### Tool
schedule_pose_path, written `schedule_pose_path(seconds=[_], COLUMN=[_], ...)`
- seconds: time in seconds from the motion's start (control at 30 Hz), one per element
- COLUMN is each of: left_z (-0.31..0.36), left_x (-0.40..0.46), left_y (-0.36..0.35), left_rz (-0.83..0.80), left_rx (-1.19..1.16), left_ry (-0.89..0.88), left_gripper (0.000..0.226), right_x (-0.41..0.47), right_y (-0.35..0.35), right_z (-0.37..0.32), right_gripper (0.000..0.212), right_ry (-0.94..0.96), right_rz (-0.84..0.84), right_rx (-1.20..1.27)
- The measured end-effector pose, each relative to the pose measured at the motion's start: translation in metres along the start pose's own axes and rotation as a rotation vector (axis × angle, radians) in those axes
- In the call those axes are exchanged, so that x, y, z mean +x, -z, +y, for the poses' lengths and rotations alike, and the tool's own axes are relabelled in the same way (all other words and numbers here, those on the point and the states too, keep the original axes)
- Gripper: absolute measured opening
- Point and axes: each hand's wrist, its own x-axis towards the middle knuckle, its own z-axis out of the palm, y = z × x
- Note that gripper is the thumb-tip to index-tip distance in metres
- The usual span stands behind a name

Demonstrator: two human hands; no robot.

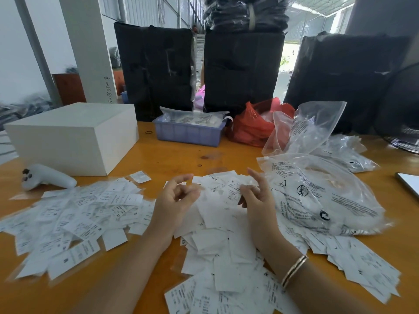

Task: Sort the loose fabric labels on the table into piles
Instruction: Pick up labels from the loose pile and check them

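White fabric labels printed with size letters lie loose all over the orange table (172, 155). A spread-out pile of labels (68, 216) sits to the left. A larger heap of labels (217, 241) fills the middle and runs toward me and to the right. My left hand (174, 198) hovers palm-up over the gap between them, fingers loosely curled and apart, with nothing in it. My right hand (257, 200), with a gold bangle on its wrist, pinches one label (233, 189) marked S above the middle heap, index finger raised.
A white box (74, 137) and a white controller (45, 177) stand at the left. At the back are a blue tray (188, 132), a red bag (251, 128) and black wrapped bundles (156, 69). Clear plastic bags (322, 196) lie to the right, a phone (410, 184) beyond them.
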Motion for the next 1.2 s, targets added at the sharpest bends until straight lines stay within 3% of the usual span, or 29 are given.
schedule_pose_path(seconds=[0.2, 0.43, 0.6, 0.73, 1.03, 1.2], left_z=[0.002, 0.003, 0.002, 0.003, 0.001, 0.004], left_x=[-0.005, -0.005, -0.006, -0.006, -0.006, -0.011], left_y=[-0.006, -0.007, -0.005, -0.005, -0.009, -0.010], left_rz=[-0.147, -0.115, -0.071, -0.082, -0.111, -0.115], left_rx=[0.060, 0.250, 0.428, 0.470, 0.533, 0.487], left_ry=[-0.056, -0.186, -0.404, -0.482, -0.503, -0.439], left_gripper=[0.031, 0.031, 0.031, 0.027, 0.027, 0.044], right_x=[-0.003, -0.002, -0.004, -0.006, -0.007, -0.006], right_y=[-0.002, -0.004, -0.002, -0.004, -0.015, -0.017], right_z=[0.001, 0.002, -0.003, -0.008, -0.017, -0.019], right_gripper=[0.036, 0.045, 0.026, 0.029, 0.024, 0.026], right_ry=[-0.006, 0.038, 0.128, 0.189, 0.272, 0.303], right_rz=[-0.027, -0.126, -0.152, -0.122, -0.133, -0.169], right_rx=[0.041, 0.165, 0.149, 0.170, 0.208, 0.159])
